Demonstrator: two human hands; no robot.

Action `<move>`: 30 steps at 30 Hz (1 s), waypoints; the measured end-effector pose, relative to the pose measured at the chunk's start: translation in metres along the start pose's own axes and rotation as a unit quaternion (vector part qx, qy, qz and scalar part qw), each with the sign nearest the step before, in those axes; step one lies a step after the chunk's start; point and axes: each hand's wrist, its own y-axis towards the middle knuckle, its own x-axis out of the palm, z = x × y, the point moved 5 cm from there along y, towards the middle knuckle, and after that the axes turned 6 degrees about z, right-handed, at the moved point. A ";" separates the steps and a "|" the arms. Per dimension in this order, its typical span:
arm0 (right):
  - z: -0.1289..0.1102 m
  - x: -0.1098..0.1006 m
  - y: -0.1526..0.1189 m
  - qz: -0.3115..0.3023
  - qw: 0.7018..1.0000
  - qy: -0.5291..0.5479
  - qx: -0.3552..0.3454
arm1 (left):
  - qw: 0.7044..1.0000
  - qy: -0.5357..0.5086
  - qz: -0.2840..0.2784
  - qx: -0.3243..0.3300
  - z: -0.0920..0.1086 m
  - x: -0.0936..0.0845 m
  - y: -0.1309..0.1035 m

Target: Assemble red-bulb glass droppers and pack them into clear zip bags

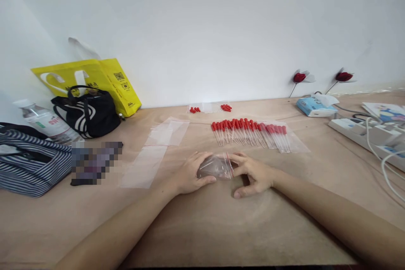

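Note:
A clear zip-lock bag (212, 167) with a red line along its seal lies on the table, puffed up between my hands. My left hand (193, 173) curves around its left end, thumb in front and fingers behind. The fingertips of my right hand (255, 175) touch the sealing edge, while its thumb stays apart from the bag. What is inside the bag, if anything, I cannot make out. Beyond my hands lies a row of droppers (237, 128) with red bulbs and clear tubes. A flat clear bag (297, 139) lies at the row's right end, over or around several of them.
Flat clear bags (145, 164) lie left of my hands. Small red bulbs (226, 108) sit by the wall. A striped bag (34, 164), bottle (47, 122), black bag (95, 114) and yellow bag (122, 88) stand left. A tissue pack (311, 107) and power strip (357, 133) lie right.

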 end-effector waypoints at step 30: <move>0.138 -0.055 0.047 0.215 0.737 -0.229 0.599 | 0.999 -0.014 0.028 0.028 -0.005 0.006 0.004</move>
